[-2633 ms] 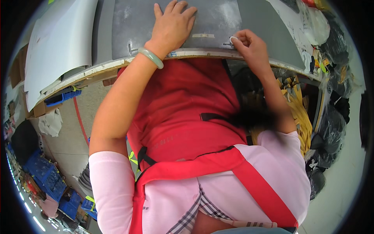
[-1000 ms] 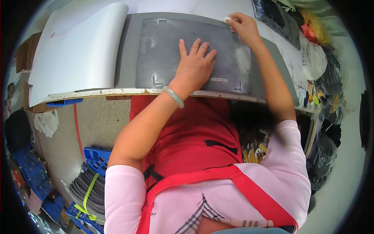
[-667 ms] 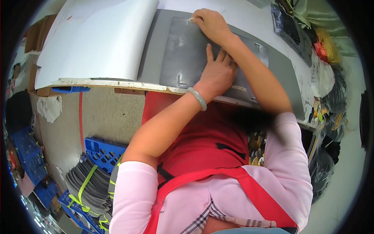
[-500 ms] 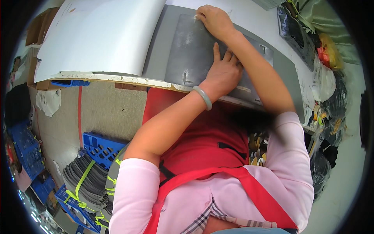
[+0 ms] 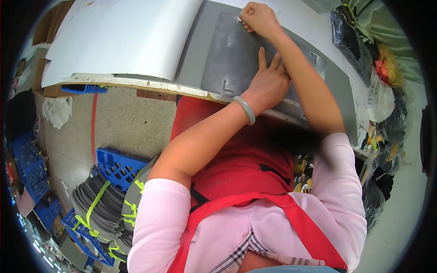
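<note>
Overhead, labelled parts as follows.
Left hand [image 5: 269, 81]: fingers spread open, palm flat on the dark grey sheet [image 5: 241, 59]; a pale green bangle [image 5: 246, 109] circles the wrist.
Right hand [image 5: 258, 19]: fingers pinched closed on a small pale tab [image 5: 240, 19] at the sheet's far corner.
Dark grey sheet: matte, faintly mottled rectangle lying on a lighter grey mat [image 5: 193, 59] near the counter [image 5: 136, 83] edge.
White sheet [image 5: 127, 36]: large, smooth, curling upward, just left of the mat.
Counter edge: chipped, pale paint.
Blue crates [image 5: 119, 166]: slotted plastic, on the floor; beside them, bundles of grey flat pieces [image 5: 98, 204] bound with yellow-green straps.
Black bags [image 5: 387, 118]: glossy plastic, heaped at right; contents cannot be told.
</note>
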`<act>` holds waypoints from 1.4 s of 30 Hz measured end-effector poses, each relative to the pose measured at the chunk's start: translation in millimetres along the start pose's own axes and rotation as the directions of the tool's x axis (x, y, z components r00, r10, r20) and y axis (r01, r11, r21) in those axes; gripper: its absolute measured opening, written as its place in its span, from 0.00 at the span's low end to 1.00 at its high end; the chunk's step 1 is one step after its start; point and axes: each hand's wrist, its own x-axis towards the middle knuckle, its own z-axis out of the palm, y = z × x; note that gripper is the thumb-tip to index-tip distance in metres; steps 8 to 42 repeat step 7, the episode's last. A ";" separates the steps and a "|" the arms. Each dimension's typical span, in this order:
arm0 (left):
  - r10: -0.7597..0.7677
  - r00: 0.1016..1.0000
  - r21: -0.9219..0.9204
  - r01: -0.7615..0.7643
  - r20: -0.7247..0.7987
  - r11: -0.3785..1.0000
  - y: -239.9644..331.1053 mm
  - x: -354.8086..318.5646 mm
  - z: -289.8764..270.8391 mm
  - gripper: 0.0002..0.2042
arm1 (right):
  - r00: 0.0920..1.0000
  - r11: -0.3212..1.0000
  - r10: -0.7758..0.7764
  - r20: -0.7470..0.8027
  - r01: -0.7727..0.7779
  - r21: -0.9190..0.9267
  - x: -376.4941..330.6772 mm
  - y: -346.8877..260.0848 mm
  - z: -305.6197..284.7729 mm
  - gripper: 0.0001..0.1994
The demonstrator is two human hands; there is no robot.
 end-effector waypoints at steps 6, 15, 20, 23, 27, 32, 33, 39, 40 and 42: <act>-0.030 0.999 -0.070 0.028 -0.024 0.997 -1.0 -0.8 2.3 0.18 | 0.985 0.984 -0.045 0.164 0.016 0.177 -27.0 1.3 -4.3 0.10; -0.030 0.999 -0.074 0.029 -0.014 0.997 0.1 -1.2 0.7 0.18 | 0.974 0.984 -0.060 0.218 0.022 0.175 -34.4 6.1 -6.8 0.10; -0.030 0.999 -0.074 0.029 -0.014 0.997 0.1 -1.2 0.7 0.18 | 0.974 0.984 -0.060 0.218 0.022 0.175 -34.4 6.1 -6.8 0.10; -0.030 0.999 -0.074 0.029 -0.014 0.997 0.1 -1.2 0.7 0.18 | 0.974 0.984 -0.060 0.218 0.022 0.175 -34.4 6.1 -6.8 0.10; -0.030 0.999 -0.074 0.029 -0.014 0.997 0.1 -1.2 0.7 0.18 | 0.974 0.984 -0.060 0.218 0.022 0.175 -34.4 6.1 -6.8 0.10; -0.030 0.999 -0.074 0.029 -0.014 0.997 0.1 -1.2 0.7 0.18 | 0.974 0.984 -0.060 0.218 0.022 0.175 -34.4 6.1 -6.8 0.10; -0.030 0.999 -0.074 0.029 -0.014 0.997 0.1 -1.2 0.7 0.18 | 0.974 0.984 -0.060 0.218 0.022 0.175 -34.4 6.1 -6.8 0.10; -0.030 0.999 -0.074 0.029 -0.014 0.997 0.1 -1.2 0.7 0.18 | 0.974 0.984 -0.060 0.218 0.022 0.175 -34.4 6.1 -6.8 0.10; -0.030 0.999 -0.074 0.029 -0.014 0.997 0.1 -1.2 0.7 0.18 | 0.974 0.984 -0.060 0.218 0.022 0.175 -34.4 6.1 -6.8 0.10; -0.030 0.999 -0.074 0.029 -0.014 0.997 0.1 -1.2 0.7 0.18 | 0.974 0.984 -0.060 0.218 0.022 0.175 -34.4 6.1 -6.8 0.10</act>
